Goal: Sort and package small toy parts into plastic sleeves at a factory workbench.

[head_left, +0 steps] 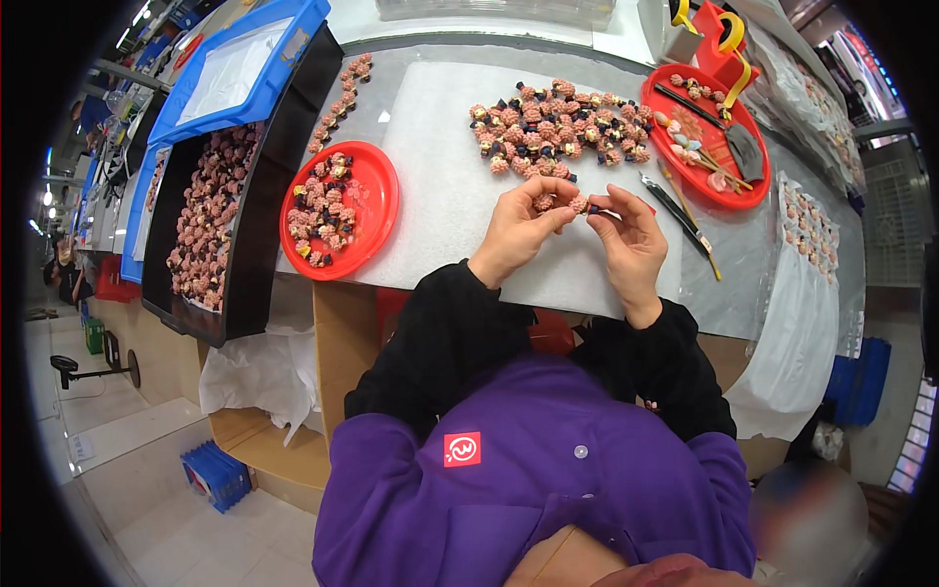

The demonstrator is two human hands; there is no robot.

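Note:
Over the near edge of a white foam sheet (425, 142), my left hand (518, 230) and my right hand (632, 249) meet with their fingertips pinched. A tiny pink, bumpy-topped figurine (579, 203) with a dark end is held between them; the fingers cover part of it. Another pink bit shows inside the curled left fingers. Just beyond lies a heap of similar pink and dark-blue figurines (558, 122). To the right of my right hand rest a craft knife (677, 210) and a thin brush-like stick (712, 259).
At left, a red plate (383, 201) holds more figurines, beside a black bin (262, 186) full of them and a blue crate (303, 49). A right-hand red plate (722, 201) carries tools and small parts, near a red tape dispenser (716, 44). Bagged figurines (810, 230) hang over the right edge.

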